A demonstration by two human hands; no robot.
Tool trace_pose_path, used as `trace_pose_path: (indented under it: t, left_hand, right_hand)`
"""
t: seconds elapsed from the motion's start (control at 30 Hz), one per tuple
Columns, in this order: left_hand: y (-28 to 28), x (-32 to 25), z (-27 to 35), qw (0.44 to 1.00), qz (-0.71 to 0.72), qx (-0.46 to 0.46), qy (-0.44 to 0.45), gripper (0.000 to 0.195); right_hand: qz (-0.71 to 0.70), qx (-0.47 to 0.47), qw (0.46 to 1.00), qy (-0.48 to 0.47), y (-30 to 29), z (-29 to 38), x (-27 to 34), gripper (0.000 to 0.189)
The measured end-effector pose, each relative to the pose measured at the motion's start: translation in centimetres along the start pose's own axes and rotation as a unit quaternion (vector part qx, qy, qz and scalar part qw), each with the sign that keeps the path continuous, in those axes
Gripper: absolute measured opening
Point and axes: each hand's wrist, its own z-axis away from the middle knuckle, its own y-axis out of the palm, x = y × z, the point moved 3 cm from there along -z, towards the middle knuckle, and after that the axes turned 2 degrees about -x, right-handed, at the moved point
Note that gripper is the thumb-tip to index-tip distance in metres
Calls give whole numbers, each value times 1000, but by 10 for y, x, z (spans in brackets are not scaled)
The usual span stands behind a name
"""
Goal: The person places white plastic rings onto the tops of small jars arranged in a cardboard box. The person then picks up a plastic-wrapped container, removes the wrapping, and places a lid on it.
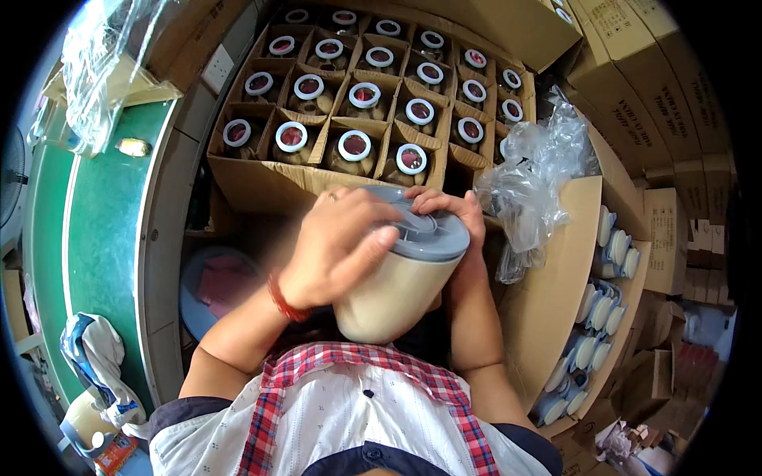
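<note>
Between my hands is a cream container with a grey-blue round lid, tilted and close to my apron. My left hand lies over the left of the lid and the upper wall, its thumb near the lid's edge. From the other side my right hand grips the container, with fingers bent over the lid's far rim. The container hides part of that palm. Just beyond stands a divided cardboard carton of round vessels with pale rings around dark reddish centres.
Clear plastic bags hang over the carton's right corner. An open carton at right holds several pale blue-and-cream parts. A green-topped table runs along the left, with a cloth on it. A blue basin sits beside the table.
</note>
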Motion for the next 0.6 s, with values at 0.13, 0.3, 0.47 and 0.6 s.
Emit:
trace_pose_path:
  t: [0.13,0.3,0.47,0.6]
  left_hand:
    - [-2,52,-1,943,327,44,-46,37]
    - [1,32,9,981,190,2,-27,23]
    - [29,-50,6,983,-173,-36,46,18]
    - [0,10,23,998,55,-36,-1,27]
  right_hand:
    - [254,68,965,-23,22,3,44,56]
    - [195,37,980,-21,16,3,30,62]
    - [-328,90,938,70,-8,-14,-41,73]
    - [-134,-22,983,126,45,-2,30,71]
